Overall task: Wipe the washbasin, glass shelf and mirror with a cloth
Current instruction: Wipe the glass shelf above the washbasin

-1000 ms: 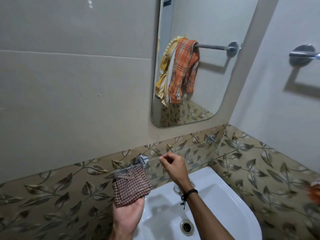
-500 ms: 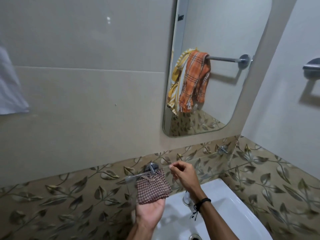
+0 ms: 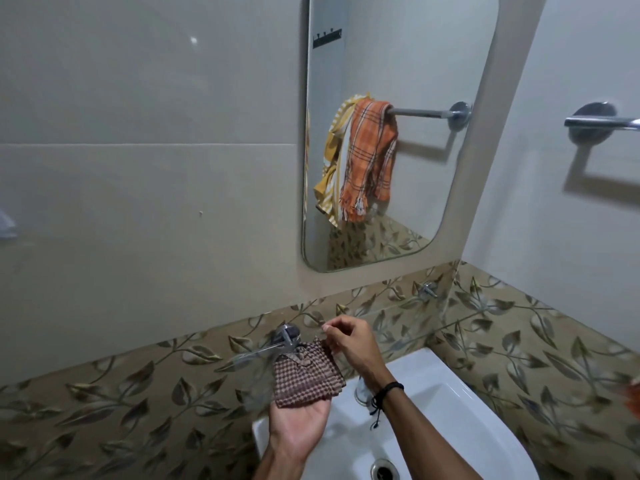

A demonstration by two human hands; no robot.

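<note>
We face a beige tiled wall [image 3: 138, 168] with a band of leaf-patterned tiles [image 3: 121, 393] along its foot. The mirror [image 3: 415, 64] hangs right of centre, and in it we see an orange checked towel [image 3: 370, 157] and a yellow striped one [image 3: 334, 150] draped over a rail. A second chrome rail [image 3: 602, 123] juts from the side wall at right. Below sits the white washbasin [image 3: 467, 410], its drain [image 3: 384, 471] near the bottom edge. The glass shelf [image 3: 252, 358] runs above the basin's back edge between two chrome brackets (it is clear, so its outline is hard to follow). Our left hand [image 3: 299, 424] lies palm up, fingers flat, just under the shelf's left end. It carries the folded brown checked cloth [image 3: 304, 379], which rests on the fingers. Our right hand [image 3: 353, 348], fingers curled, pinches the cloth's upper corner beside the left bracket [image 3: 286, 336]. A black wristband [image 3: 388, 391] circles the right wrist.
</note>
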